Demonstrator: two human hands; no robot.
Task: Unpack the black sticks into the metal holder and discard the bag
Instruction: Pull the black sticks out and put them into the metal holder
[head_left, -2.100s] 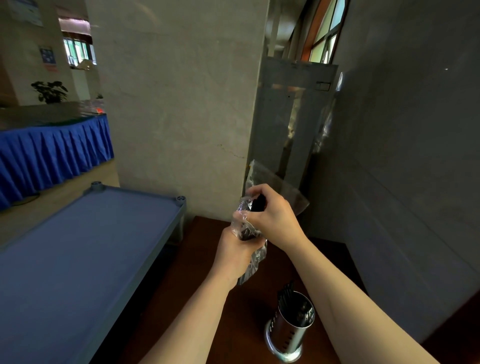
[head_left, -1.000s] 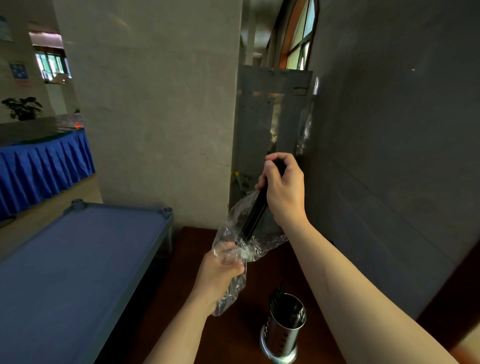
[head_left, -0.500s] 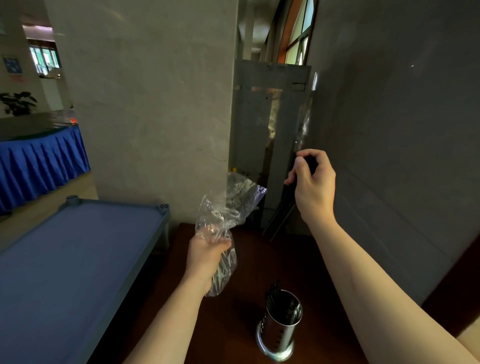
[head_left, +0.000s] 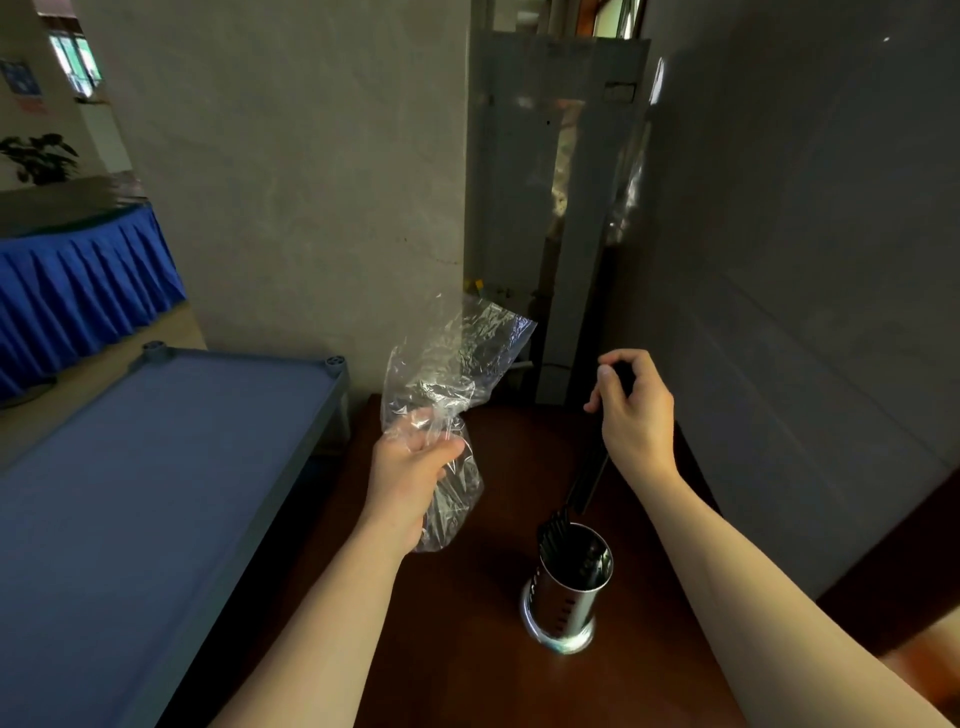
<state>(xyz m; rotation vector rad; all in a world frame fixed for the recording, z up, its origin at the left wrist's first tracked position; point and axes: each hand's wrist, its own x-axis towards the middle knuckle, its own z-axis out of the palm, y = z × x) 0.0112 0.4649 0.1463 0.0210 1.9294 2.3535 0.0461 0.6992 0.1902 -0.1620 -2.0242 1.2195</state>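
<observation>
My right hand (head_left: 631, 410) grips the top ends of a bundle of black sticks (head_left: 586, 480). The bundle hangs down and to the left, its lower tips just above the rim of the metal holder (head_left: 569, 590). The shiny perforated holder stands on the dark wooden table (head_left: 467, 623), and other black sticks lean inside it at its left rim. My left hand (head_left: 410, 467) clutches the crumpled clear plastic bag (head_left: 452, 374) around its middle, left of the holder. The bag looks empty, its open end pointing up.
A blue-topped metal table (head_left: 156, 493) stands to the left of the wooden table, with a narrow gap between them. A dark grey wall (head_left: 805, 260) rises close on the right. A pale pillar (head_left: 311, 182) and a grey metal cabinet (head_left: 550, 208) stand behind.
My right hand pulled the black sticks up out of the bag, then moved right and lowered them toward the holder. My left hand kept the emptied bag and drifted left.
</observation>
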